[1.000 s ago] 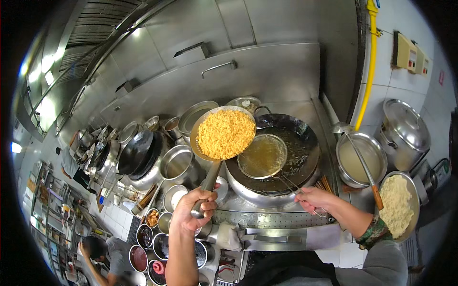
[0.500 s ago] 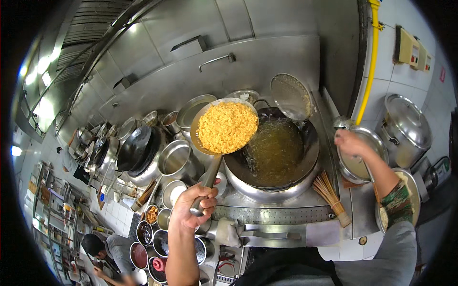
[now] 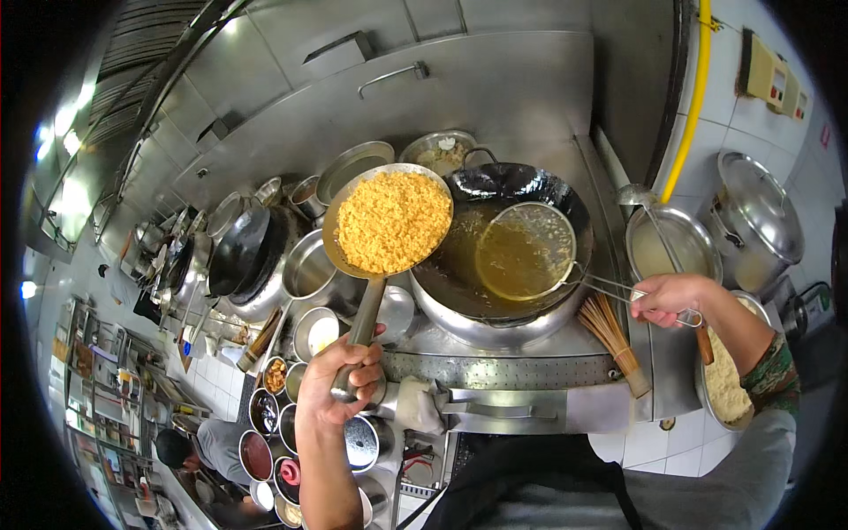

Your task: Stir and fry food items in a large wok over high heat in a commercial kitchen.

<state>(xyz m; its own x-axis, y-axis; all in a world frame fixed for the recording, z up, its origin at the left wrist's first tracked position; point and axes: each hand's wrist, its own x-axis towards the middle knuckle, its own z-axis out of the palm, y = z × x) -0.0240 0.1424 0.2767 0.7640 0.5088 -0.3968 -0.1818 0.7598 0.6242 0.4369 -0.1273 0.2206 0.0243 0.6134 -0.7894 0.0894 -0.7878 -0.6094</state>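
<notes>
My left hand (image 3: pixel 340 380) is wrapped round the thick handle of a round metal strainer (image 3: pixel 332 237), heaped with yellow, crumbly fried bits (image 3: pixel 393 221). It hangs just left of a large black wok (image 3: pixel 442 287) holding hot-looking, yellowish oil (image 3: pixel 503 221). In my right hand (image 3: pixel 676 300) is the wire handle of a fine-mesh skimmer (image 3: pixel 530 252), its round mesh dipped in the oil at the wok's right side. A ladle (image 3: pixel 638 194) rests across a pot of pale liquid (image 3: pixel 658 254) beyond my right hand.
A bamboo brush (image 3: pixel 614 344) lies right of the wok. Lower right stands a basin of pale crumbs (image 3: pixel 729 375); a lidded steel pot (image 3: pixel 761 212) is behind it. Several sauce containers (image 3: pixel 256 455) fill the lower left. Another person (image 3: pixel 208 450) bends there. A second wok (image 3: pixel 238 261) sits left.
My right hand has come from the ladle by the pot to the skimmer's handle, and the mesh has gone from the wok's far rim into the oil. The strainer appears slightly further left.
</notes>
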